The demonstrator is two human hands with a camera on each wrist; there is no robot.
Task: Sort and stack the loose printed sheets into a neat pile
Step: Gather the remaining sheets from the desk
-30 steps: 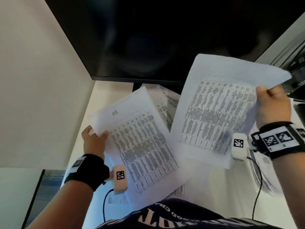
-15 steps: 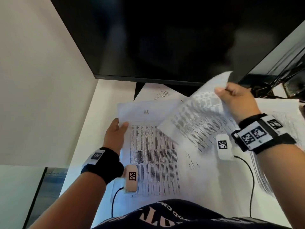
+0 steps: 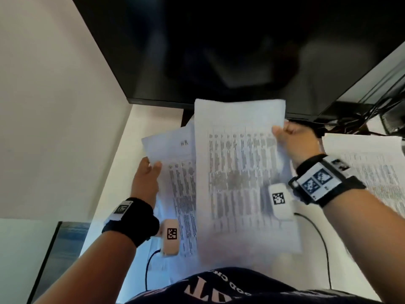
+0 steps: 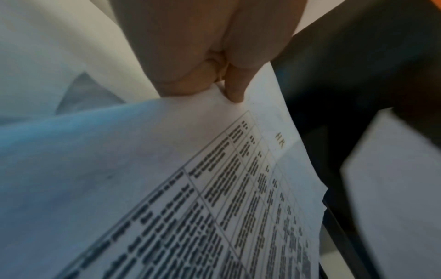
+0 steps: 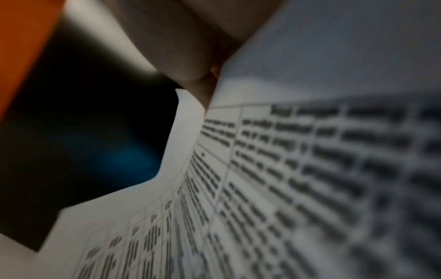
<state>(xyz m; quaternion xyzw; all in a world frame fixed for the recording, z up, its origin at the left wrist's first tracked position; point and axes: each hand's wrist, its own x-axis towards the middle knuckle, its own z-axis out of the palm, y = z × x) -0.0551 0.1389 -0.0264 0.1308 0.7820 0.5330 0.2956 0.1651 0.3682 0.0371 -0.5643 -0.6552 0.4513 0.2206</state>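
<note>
Pinching a printed sheet [image 3: 238, 176] at its right edge, thumb on the printed face, the right hand [image 3: 293, 141] holds it raised in front of the dark monitor [image 3: 219, 47], with the page hanging roughly upright and facing the person. Its left edge overlaps a second sheet [image 3: 175, 172], which the left hand [image 3: 145, 181] grips near that sheet's upper left corner, thumb on top and fingers beneath; the left wrist view shows the thumb [image 4: 235, 90] pressed on the white margin just above a ruled table of text, with a small heading near the top edge. From the right wrist the held page fills most of the picture, its print blurred, curving away from the fingers [image 5: 190, 62] that clasp it. More printed sheets [image 3: 372, 167] lie spread on the white desk [image 3: 142, 123] to the right, beyond the right wrist, and another corner of paper shows behind the two held pages below the monitor. Both wrists wear black bands with coded tags, and thin black cables trail from them across the desk.
</note>
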